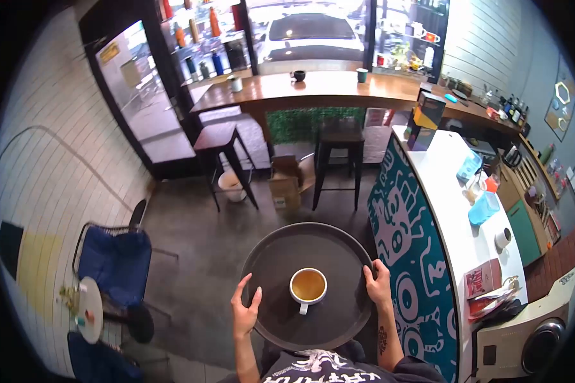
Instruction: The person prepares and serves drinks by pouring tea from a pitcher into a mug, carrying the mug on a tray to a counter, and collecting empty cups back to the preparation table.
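Note:
A round dark serving tray (275,258) is held level in front of my body, between both hands. On it, near the middle, stands a white cup (308,285) with a yellowish-brown drink inside, its handle turned toward me. My left hand (245,307) grips the tray's left rim, thumb at the edge and the other fingers partly hidden. At the right rim, my right hand (378,285) is closed on the tray, thumb over the edge and some fingers out of sight below.
A white counter (450,191) with a patterned teal front runs along the right. Ahead, a wooden bar table (329,87) bears several small cups, with stools (340,137) and a cardboard box (284,185) below. To the left are a blue chair (115,258) and small round table (91,313).

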`<action>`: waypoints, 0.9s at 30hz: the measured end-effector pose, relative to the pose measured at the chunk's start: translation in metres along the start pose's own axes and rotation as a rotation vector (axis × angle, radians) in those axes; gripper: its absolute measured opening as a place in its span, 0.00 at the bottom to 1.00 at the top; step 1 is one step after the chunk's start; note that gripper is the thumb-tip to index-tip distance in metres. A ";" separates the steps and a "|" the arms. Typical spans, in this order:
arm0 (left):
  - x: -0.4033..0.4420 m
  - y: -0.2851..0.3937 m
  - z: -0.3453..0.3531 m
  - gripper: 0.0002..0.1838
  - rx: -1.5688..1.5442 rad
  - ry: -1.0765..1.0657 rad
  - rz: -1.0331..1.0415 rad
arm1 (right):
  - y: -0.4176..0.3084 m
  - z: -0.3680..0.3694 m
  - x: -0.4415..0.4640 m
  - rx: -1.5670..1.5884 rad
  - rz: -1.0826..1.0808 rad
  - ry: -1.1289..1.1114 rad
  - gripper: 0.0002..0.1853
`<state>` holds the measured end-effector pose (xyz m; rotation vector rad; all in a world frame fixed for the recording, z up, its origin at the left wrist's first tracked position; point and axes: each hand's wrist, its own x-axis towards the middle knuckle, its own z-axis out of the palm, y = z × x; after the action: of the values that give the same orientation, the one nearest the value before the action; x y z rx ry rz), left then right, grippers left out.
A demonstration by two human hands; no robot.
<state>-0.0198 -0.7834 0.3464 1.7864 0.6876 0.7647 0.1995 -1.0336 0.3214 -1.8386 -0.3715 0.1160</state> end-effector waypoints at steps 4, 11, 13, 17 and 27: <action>0.087 -0.005 0.015 0.24 -0.022 -0.130 0.015 | -0.010 0.019 0.062 -0.034 0.001 0.092 0.10; 0.208 -0.008 0.074 0.23 -0.052 -0.196 0.079 | 0.025 0.035 0.158 0.028 0.064 0.159 0.09; 0.241 -0.012 0.095 0.21 -0.063 -0.162 0.128 | 0.027 0.039 0.194 0.060 0.038 0.179 0.09; 0.305 -0.019 0.137 0.20 -0.307 -0.091 -0.079 | 0.012 0.040 0.269 0.103 0.119 0.162 0.08; 0.445 -0.019 0.257 0.27 -0.512 -0.035 0.017 | 0.031 0.028 0.474 0.019 -0.077 0.243 0.08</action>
<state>0.4577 -0.5926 0.3383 1.3351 0.4053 0.8316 0.6456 -0.8682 0.3355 -1.7925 -0.2684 -0.1557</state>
